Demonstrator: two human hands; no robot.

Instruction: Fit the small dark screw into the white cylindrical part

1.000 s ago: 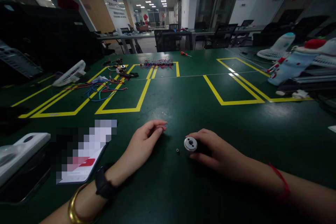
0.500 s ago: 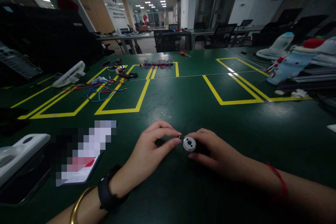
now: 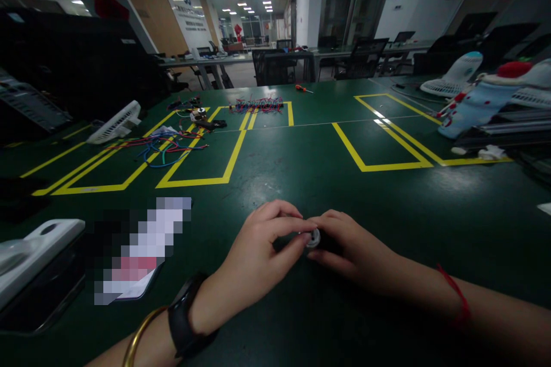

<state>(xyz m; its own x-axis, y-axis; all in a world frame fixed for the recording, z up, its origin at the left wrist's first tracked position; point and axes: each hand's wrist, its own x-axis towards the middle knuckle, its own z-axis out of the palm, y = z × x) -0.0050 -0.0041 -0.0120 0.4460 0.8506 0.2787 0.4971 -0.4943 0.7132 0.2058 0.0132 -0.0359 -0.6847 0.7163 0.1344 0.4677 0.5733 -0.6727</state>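
The person has two hands at work, one metal cylinder (image 3: 317, 239) between them, over the green worktop (image 3: 293, 160) near the middle of its near edge. Near the far edge lie one orange-handled screwdriver (image 3: 303, 89) and one row of red and blue wires (image 3: 260, 105). One tangle of loose wires (image 3: 162, 148) lies toward the left edge, beside one white slotted housing (image 3: 114, 125). By the right edge sits one light-blue snowman figure (image 3: 476, 102). One flat device (image 3: 136, 289), partly masked by pixel blocks, lies toward the near left corner.

A second ago a small nut-like piece lay on the worktop just beside the cylinder; half a second ago it was between the left finger and thumb. Now that spot is bare, the left hand (image 3: 267, 246) has moved right to meet the cylinder, and its fingers cover part of the round end face. The right hand (image 3: 350, 246) has stayed put.

The right hand grasps the cylinder from the side, thumb nearer the near edge, end face turned up. The left reaches in slantwise, index finger arched and thumb below it, both tips at the face; whether they grip the small piece I cannot tell.
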